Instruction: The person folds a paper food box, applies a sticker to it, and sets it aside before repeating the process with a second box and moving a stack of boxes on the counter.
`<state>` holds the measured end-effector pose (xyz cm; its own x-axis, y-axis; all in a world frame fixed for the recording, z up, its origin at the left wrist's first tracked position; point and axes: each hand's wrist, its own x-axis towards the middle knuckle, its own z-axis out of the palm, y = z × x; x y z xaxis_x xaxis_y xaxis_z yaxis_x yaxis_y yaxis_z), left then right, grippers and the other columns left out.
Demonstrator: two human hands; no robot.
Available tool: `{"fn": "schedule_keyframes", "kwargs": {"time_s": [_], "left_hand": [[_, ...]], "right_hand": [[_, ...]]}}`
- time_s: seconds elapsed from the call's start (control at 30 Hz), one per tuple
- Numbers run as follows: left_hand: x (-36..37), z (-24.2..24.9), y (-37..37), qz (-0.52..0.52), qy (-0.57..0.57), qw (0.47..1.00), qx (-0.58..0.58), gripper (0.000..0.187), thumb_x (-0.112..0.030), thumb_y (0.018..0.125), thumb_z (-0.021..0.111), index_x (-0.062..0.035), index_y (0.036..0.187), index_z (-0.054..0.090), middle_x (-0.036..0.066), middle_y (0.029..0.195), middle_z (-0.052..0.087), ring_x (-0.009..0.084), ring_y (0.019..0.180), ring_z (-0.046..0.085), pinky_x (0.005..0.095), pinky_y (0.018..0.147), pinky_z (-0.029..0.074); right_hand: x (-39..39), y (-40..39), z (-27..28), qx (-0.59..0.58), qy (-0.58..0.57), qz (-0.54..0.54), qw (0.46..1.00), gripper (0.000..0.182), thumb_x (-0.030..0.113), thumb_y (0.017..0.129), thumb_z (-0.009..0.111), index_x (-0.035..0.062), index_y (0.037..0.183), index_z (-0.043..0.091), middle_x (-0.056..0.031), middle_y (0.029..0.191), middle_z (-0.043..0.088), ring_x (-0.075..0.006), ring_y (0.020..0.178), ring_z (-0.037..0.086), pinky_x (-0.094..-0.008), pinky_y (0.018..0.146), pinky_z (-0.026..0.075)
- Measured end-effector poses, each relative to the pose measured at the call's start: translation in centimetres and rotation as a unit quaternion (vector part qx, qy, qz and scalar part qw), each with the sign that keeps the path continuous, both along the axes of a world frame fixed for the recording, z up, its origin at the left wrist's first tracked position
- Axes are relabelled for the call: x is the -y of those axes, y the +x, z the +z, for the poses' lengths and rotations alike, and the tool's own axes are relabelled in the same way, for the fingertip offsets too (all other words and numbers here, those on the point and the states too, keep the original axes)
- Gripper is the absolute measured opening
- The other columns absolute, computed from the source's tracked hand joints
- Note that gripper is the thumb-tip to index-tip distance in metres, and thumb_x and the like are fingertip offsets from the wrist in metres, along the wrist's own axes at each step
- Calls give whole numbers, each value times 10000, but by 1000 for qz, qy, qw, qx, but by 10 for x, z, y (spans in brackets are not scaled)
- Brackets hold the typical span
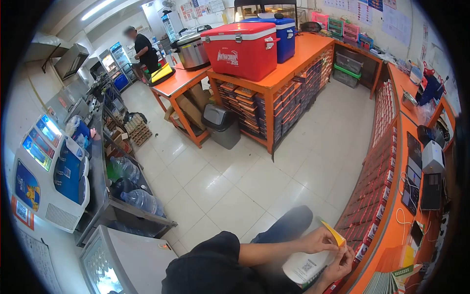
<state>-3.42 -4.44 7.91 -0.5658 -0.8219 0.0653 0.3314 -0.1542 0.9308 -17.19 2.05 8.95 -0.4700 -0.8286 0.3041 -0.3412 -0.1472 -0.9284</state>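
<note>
With left hand (319, 241) and right hand (341, 264) grips pinched on the yellow paper piece (334, 233), apparent folding calls next for edge alignment.

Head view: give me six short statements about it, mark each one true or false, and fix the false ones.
1. The left hand is at the yellow piece. True.
2. The right hand is stretched far away from the left. False: the right hand is close beside it, also at the yellow piece.
3. A QR code shows on the white item. True.
4. The bin stands on a table. False: the bin stands on the floor.
5. The red cooler is nearer the camera than the blue cooler. True.
6. The red cooler sits on the floor. False: it sits on an orange table.
</note>
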Motion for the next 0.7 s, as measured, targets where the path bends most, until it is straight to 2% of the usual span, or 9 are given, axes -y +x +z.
{"fn": "schedule_keyframes", "kwargs": {"time_s": [0.07, 0.13, 0.4, 0.47, 0.57, 0.67, 0.7], "left_hand": [[0, 1, -2, -16, 14, 998, -60, 280, -89, 900, 669, 43, 1143, 628, 82, 1064, 660, 128, 991, 610, 296, 915, 481], [0, 0, 1, -28, 22, 998, -48, 292, -107, 901, 673, 44, 1147, 626, 79, 1062, 658, 125, 994, 605, 290, 915, 476], [-6, -9, 0, -45, 54, 996, -46, 341, -181, 901, 690, 55, 1138, 625, 80, 1055, 656, 126, 998, 599, 280, 914, 465], [-7, -11, 1, -28, 88, 995, -40, 304, -163, 894, 697, 48, 1104, 637, 84, 1061, 655, 136, 1000, 605, 282, 913, 471], [-9, -12, -2, 11, 78, 996, -30, 251, -136, 883, 705, 53, 1039, 652, 91, 1021, 669, 147, 971, 628, 276, 887, 496], [-7, -11, 1, 1, 88, 994, -59, 192, -107, 877, 705, 56, 968, 663, 101, 966, 683, 156, 928, 652, 270, 855, 522], [-8, -9, 0, 0, 87, 994, -59, 192, -107, 877, 705, 56, 968, 663, 101, 966, 683, 156, 928, 652, 270, 855, 522]], "right_hand": [[2, -1, 0, 6, 7, 6, 1000, 198, 142, 922, 635, -45, 974, 676, -105, 1057, 581, -174, 940, 589, -333, 855, 473], [1, -1, 6, 76, 6, 67, 995, 194, 152, 919, 639, -32, 966, 678, -95, 1034, 566, -168, 938, 572, -321, 871, 453], [-1, -9, -7, 96, 43, 88, 991, 146, 115, 898, 655, -24, 862, 626, -83, 1050, 528, -163, 959, 556, -322, 896, 437], [-1, -10, -7, 110, 53, 92, 988, 138, 98, 893, 659, -21, 842, 612, -82, 1056, 522, -164, 966, 553, -325, 902, 435], [-1, -18, -19, 108, 61, 109, 986, 117, 68, 877, 671, -13, 824, 604, -76, 1045, 516, -168, 967, 553, -320, 888, 448], [-3, -23, -31, 128, 15, 125, 984, 107, 49, 873, 671, -6, 813, 601, -69, 1034, 515, -170, 956, 558, -303, 857, 466], [-4, -20, -30, 121, 13, 99, 988, 96, 42, 871, 671, -5, 814, 609, -67, 1034, 514, -170, 951, 559, -304, 845, 472]]}}
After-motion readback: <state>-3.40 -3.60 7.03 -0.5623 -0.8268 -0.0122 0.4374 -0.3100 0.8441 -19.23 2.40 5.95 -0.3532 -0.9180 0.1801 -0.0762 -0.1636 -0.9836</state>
